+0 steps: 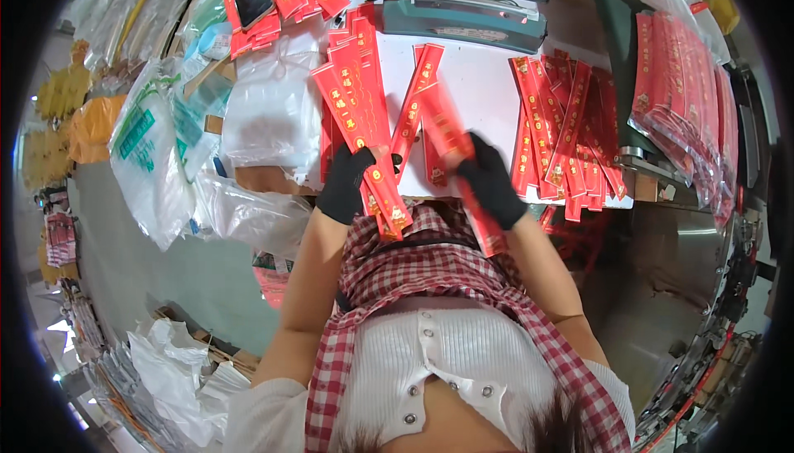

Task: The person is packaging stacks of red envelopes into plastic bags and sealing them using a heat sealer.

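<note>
Both my hands wear black gloves. My left hand [347, 184] is closed on a few long red paper strips with gold lettering [343, 107], which fan out above and below it. To the right, my right hand [494, 182] grips a single red strip [447, 124], smeared by motion, whose lower end hangs past the table edge. Between the hands, more loose red strips [428, 68] lie on the white table [484, 89]. A spread pile of red strips [562, 134] lies to the right of my right hand.
A teal bag sealer [463, 14] stands at the back. A stack of clear plastic bags [273, 118] sits left. A dark phone [253, 4] rests on red strips at the far left. Bagged red bundles [682, 105] are at the right, by a green machine arm [612, 31].
</note>
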`<state>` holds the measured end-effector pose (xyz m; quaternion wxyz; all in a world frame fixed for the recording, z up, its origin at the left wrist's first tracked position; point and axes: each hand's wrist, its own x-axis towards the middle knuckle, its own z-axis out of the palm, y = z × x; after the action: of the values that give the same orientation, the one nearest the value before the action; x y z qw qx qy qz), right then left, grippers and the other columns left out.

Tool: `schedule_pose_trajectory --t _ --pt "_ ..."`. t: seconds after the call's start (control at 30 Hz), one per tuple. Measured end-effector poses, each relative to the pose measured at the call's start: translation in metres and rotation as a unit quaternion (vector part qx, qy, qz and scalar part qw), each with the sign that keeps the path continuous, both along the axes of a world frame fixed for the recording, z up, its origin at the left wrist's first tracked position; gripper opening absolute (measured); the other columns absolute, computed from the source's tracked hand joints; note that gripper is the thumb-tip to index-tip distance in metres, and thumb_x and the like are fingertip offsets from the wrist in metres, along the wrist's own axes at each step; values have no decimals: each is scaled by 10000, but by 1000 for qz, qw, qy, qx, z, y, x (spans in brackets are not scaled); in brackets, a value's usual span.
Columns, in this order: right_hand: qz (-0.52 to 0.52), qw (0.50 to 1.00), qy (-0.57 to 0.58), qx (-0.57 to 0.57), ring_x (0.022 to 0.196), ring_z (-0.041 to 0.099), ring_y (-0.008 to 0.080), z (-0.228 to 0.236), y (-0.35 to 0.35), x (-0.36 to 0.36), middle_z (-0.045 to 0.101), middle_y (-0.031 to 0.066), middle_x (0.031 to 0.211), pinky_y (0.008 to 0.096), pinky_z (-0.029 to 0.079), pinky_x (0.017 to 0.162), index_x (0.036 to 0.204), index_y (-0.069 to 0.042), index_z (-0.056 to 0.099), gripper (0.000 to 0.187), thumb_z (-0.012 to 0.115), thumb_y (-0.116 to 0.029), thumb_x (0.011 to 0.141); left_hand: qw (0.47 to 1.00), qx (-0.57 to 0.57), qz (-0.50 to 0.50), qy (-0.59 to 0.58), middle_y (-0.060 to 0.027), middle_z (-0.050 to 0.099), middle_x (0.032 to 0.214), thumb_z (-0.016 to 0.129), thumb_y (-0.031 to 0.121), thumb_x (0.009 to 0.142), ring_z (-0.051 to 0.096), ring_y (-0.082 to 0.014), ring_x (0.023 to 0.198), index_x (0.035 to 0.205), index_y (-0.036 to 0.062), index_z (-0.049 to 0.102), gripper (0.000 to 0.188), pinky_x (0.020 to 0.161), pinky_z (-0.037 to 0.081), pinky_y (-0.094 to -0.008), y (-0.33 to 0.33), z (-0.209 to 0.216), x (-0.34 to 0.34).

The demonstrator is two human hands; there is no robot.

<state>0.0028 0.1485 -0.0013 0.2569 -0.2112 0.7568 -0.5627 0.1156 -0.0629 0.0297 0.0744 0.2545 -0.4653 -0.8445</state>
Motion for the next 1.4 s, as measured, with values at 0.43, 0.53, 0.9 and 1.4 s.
schedule_pose_trajectory --t 0.43,0.53,0.9,1.4 --pt "-70 868 360 336 892 607 348 -1 -98 -28 600 195 939 467 507 726 1018 -16 523 617 784 -471 693 996 77 -39 16 -137 633 1035 581 209 901 638 -230 915 1199 -26 541 381 804 536 -372 27 -18 34" --pt "-8 929 226 292 808 652 359 4 -105 -29 631 180 867 456 522 695 1004 -30 516 502 798 -289 680 997 79 0 18 -79 619 1014 589 143 903 621 -176 880 1172 16 537 302 784 521 -330 24 -14 39" --pt "-39 777 539 323 1189 470 342 -6 9 -27 498 134 1318 504 407 926 1324 -105 482 749 774 -204 641 999 39 -10 3 -21 631 1007 656 95 844 605 -134 916 1109 31 604 277 806 487 -294 27 -11 28" --pt "-55 990 130 -7 1002 581 181 -43 13 -35 593 84 1117 304 472 874 1224 -25 523 484 721 -133 796 998 12 -66 1 -49 651 1019 664 86 835 611 -152 942 1120 0 611 303 835 483 -304 55 -7 -1"
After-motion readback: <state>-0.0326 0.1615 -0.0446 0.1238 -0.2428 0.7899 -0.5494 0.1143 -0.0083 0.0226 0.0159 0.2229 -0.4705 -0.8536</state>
